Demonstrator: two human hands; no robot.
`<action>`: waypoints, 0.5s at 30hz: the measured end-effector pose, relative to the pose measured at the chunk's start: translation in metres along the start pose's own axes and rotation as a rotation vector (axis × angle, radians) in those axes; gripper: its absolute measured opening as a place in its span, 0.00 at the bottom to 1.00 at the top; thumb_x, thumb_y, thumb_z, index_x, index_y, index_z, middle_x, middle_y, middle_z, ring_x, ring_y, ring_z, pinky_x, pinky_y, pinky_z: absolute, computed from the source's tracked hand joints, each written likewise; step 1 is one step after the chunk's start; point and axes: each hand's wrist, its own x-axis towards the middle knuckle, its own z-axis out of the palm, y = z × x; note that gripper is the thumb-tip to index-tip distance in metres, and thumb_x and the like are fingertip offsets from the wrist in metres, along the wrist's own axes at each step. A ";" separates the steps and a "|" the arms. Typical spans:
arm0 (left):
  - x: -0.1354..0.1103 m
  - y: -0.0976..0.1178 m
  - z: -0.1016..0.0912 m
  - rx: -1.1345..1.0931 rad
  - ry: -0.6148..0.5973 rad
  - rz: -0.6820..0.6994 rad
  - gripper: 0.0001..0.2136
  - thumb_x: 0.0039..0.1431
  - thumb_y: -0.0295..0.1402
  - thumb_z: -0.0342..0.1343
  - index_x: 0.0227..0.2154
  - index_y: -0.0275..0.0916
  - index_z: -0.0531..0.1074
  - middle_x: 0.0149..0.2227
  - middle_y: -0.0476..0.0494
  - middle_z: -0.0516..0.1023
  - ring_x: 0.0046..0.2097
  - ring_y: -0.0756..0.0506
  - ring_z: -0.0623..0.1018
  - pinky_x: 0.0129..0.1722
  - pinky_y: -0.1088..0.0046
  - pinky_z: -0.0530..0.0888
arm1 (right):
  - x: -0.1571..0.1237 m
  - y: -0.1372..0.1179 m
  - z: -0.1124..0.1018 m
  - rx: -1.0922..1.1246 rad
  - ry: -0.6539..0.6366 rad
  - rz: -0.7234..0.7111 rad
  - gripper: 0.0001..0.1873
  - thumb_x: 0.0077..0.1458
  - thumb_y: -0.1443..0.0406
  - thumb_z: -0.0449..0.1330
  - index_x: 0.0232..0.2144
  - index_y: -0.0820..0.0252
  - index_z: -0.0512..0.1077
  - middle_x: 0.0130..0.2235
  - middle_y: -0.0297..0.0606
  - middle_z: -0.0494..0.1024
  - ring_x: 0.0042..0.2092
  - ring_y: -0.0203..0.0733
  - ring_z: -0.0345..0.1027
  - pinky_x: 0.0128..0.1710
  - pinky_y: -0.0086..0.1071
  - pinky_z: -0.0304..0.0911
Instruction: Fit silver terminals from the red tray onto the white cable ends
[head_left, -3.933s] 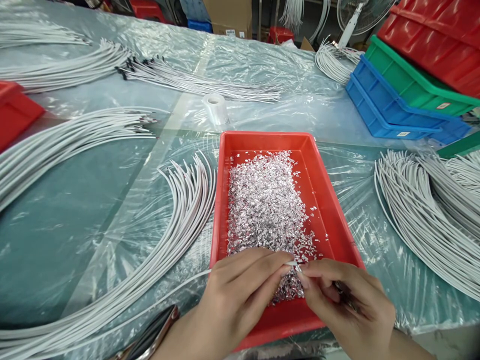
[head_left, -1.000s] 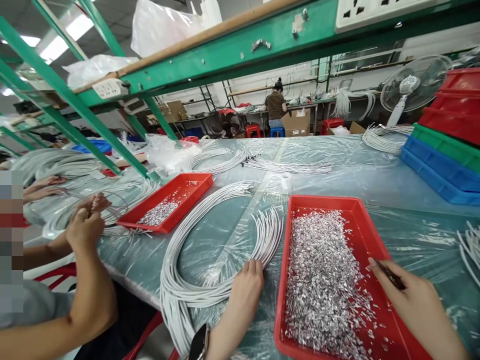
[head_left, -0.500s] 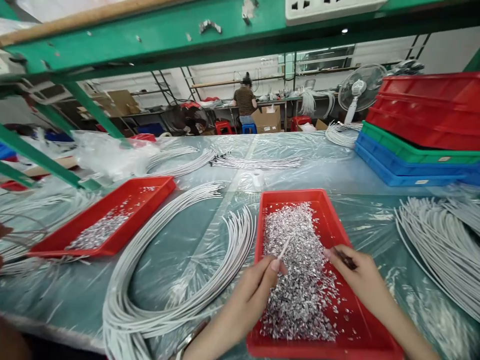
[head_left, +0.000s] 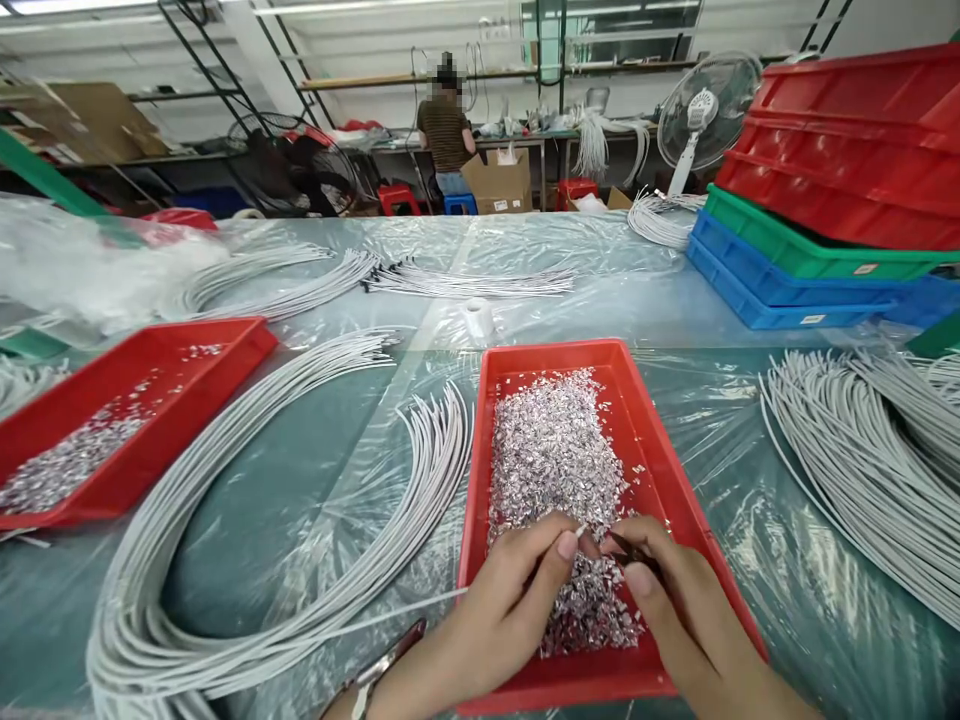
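Pinching the end of a white cable (head_left: 420, 606) between thumb and fingertips, the left hand (head_left: 510, 590) is hovering over the near part of a red tray (head_left: 660, 470). The cable is running from this hand to the left, across the tray's edge and out over the bench (head_left: 247, 480). The right hand (head_left: 675, 600) is closing around a thin dark tool (head_left: 634, 549), and the tool's tip is meeting the cable end, just beside the left thumb. Both hands are almost touching each other above a pile of silver scraps (head_left: 555, 460), which is filling the middle of the tray.

To the left of the tray, a bundle of white cables (head_left: 315, 580) is curving over the clear plastic sheet on the bench. Another bundle (head_left: 862, 470) is lying to the right. A second red tray (head_left: 157, 370) with some scraps is sitting at the far left. Stacked bins (head_left: 810, 250) in blue, green and red are standing at the far right corner, with a fan (head_left: 697, 110) behind them. A person (head_left: 446, 130) is working at another bench in the background.
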 end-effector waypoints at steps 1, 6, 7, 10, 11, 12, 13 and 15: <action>-0.001 -0.001 -0.001 -0.039 -0.014 -0.009 0.13 0.68 0.38 0.38 0.32 0.39 0.63 0.25 0.52 0.60 0.27 0.51 0.60 0.28 0.75 0.60 | 0.001 -0.001 0.002 -0.003 -0.021 -0.012 0.11 0.63 0.58 0.45 0.37 0.55 0.65 0.28 0.35 0.73 0.32 0.41 0.71 0.30 0.30 0.67; -0.004 -0.003 -0.003 -0.171 -0.050 -0.020 0.08 0.66 0.38 0.42 0.34 0.41 0.59 0.25 0.54 0.55 0.27 0.52 0.58 0.26 0.76 0.58 | 0.005 0.001 0.003 -0.071 -0.023 -0.028 0.09 0.63 0.60 0.46 0.38 0.55 0.65 0.29 0.34 0.74 0.33 0.41 0.72 0.30 0.30 0.67; -0.005 -0.003 -0.003 -0.165 -0.054 -0.019 0.08 0.66 0.38 0.42 0.33 0.40 0.58 0.25 0.54 0.56 0.27 0.52 0.58 0.26 0.76 0.58 | 0.005 0.002 0.003 -0.086 -0.019 -0.035 0.09 0.63 0.60 0.47 0.39 0.55 0.65 0.30 0.35 0.75 0.34 0.42 0.72 0.30 0.30 0.67; -0.007 -0.003 -0.003 -0.137 -0.071 -0.012 0.09 0.66 0.38 0.42 0.32 0.40 0.59 0.25 0.54 0.57 0.27 0.52 0.60 0.27 0.76 0.59 | 0.005 0.003 0.002 -0.104 -0.043 -0.057 0.08 0.63 0.62 0.47 0.40 0.55 0.64 0.34 0.36 0.76 0.35 0.41 0.72 0.30 0.30 0.66; -0.007 -0.003 -0.003 -0.135 -0.077 -0.009 0.09 0.67 0.38 0.42 0.32 0.40 0.60 0.25 0.54 0.58 0.27 0.52 0.60 0.27 0.76 0.59 | 0.004 0.003 0.002 -0.100 -0.056 -0.063 0.07 0.63 0.62 0.46 0.39 0.55 0.63 0.34 0.36 0.76 0.34 0.40 0.72 0.29 0.29 0.66; -0.008 -0.003 -0.003 -0.137 -0.081 -0.006 0.09 0.67 0.38 0.42 0.32 0.40 0.59 0.24 0.54 0.57 0.27 0.52 0.60 0.27 0.75 0.59 | 0.004 0.003 0.002 -0.092 -0.066 -0.070 0.07 0.64 0.62 0.46 0.39 0.55 0.63 0.34 0.36 0.76 0.33 0.40 0.72 0.28 0.29 0.65; -0.008 -0.003 -0.003 -0.142 -0.084 -0.004 0.09 0.67 0.38 0.41 0.32 0.40 0.59 0.24 0.54 0.57 0.26 0.52 0.60 0.26 0.75 0.59 | 0.004 0.003 0.002 -0.081 -0.074 -0.075 0.07 0.64 0.62 0.46 0.40 0.55 0.63 0.33 0.35 0.75 0.33 0.39 0.71 0.28 0.29 0.65; -0.008 -0.004 -0.003 -0.162 -0.090 -0.003 0.09 0.67 0.38 0.41 0.32 0.40 0.59 0.23 0.55 0.56 0.26 0.52 0.58 0.25 0.75 0.58 | 0.004 0.004 0.003 -0.059 -0.082 -0.089 0.07 0.64 0.62 0.46 0.40 0.54 0.62 0.32 0.34 0.74 0.31 0.38 0.70 0.28 0.28 0.64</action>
